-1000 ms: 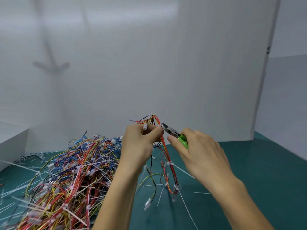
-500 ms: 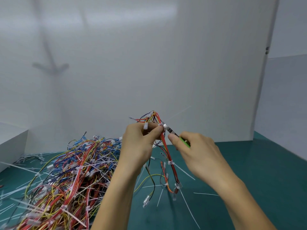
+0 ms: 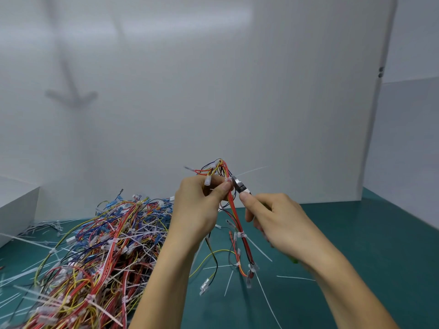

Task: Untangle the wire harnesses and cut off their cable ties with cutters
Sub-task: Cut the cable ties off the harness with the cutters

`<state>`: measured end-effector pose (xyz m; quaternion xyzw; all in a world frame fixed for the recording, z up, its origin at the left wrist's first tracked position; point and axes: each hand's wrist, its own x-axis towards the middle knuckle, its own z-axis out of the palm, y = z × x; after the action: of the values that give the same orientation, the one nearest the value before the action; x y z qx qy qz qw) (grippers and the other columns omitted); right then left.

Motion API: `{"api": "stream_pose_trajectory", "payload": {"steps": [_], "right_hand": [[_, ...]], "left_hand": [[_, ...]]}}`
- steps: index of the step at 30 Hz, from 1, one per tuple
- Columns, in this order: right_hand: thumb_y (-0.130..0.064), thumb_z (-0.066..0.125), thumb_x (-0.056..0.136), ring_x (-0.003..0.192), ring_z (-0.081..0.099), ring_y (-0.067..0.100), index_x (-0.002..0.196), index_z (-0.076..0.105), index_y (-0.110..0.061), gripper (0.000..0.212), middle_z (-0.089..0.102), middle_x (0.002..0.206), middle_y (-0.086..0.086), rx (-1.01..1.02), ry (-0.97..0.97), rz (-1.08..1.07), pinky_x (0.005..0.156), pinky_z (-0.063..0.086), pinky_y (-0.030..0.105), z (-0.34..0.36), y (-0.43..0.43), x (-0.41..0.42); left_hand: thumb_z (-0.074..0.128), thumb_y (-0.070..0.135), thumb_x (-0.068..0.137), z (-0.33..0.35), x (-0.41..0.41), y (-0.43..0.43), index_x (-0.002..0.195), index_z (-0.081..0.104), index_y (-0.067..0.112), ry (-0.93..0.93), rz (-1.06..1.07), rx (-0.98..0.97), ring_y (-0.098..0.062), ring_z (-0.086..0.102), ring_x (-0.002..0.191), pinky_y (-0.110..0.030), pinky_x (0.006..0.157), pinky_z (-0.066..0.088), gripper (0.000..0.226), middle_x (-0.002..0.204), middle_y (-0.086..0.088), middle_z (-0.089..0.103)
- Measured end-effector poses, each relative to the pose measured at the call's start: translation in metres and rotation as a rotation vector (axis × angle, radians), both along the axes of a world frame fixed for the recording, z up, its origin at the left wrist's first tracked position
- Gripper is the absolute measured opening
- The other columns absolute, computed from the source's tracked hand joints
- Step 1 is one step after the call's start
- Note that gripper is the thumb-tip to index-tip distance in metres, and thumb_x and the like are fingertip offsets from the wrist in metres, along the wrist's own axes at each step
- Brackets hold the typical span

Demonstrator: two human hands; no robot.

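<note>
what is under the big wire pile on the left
The green table and loose white cable ties show around the wire pile; whatever lies beneath its middle is covered.

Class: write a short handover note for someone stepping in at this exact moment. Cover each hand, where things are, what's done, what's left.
Left hand grips one harness near its top, above the table.
Right hand holds the cutters, tips at a white tie by the left thumb.
Done: loose tie strips lie on the table.
Left: this tie, a lower tie, then the tangled pile.
</note>
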<state>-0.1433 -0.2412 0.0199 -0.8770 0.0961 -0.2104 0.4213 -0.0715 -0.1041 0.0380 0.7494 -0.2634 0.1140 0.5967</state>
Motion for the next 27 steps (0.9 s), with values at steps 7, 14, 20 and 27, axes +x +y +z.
{"api": "stream_pose_trajectory", "payload": {"steps": [7,14,20,27], "right_hand": [[-0.071,0.042,0.085,0.048,0.042,0.017,0.068,0.062,-0.019,0.059,0.048,0.055,0.001,0.032,-0.004,0.021,0.055,0.038,0.032,-0.0017,-0.0015,0.002],[-0.073,0.041,0.082,0.048,0.041,0.018,0.069,0.062,-0.02,0.059,0.046,0.055,0.001,0.056,-0.009,0.044,0.055,0.038,0.034,-0.0024,-0.0018,0.0027],[-0.071,0.042,0.085,0.048,0.041,0.018,0.072,0.063,-0.024,0.053,0.046,0.055,0.001,0.071,-0.012,0.062,0.055,0.038,0.034,-0.0029,-0.0016,0.0021],[-0.069,0.043,0.087,0.048,0.044,0.016,0.072,0.063,-0.022,0.053,0.049,0.051,-0.004,0.095,-0.006,0.067,0.056,0.04,0.034,-0.0015,-0.001,0.0017]], "left_hand": [[0.066,0.017,0.093,0.0009,-0.0003,0.0002,0.082,0.074,0.015,0.006,0.009,0.011,-0.016,0.071,0.078,-0.044,0.087,0.055,0.013,0.075,0.001,0.075],[0.067,0.015,0.092,0.0009,0.0001,-0.0004,0.081,0.074,0.015,0.006,0.014,0.011,-0.021,0.071,0.08,-0.048,0.087,0.054,0.014,0.076,-0.002,0.075],[0.067,0.014,0.092,0.0007,0.0001,0.0,0.08,0.074,0.013,0.012,0.011,0.008,-0.025,0.07,0.082,-0.049,0.087,0.054,0.014,0.076,-0.004,0.074],[0.066,0.015,0.093,0.0012,0.0005,0.0008,0.081,0.074,0.013,0.015,0.008,0.01,-0.023,0.07,0.082,-0.048,0.087,0.054,0.014,0.076,-0.003,0.074]]}}
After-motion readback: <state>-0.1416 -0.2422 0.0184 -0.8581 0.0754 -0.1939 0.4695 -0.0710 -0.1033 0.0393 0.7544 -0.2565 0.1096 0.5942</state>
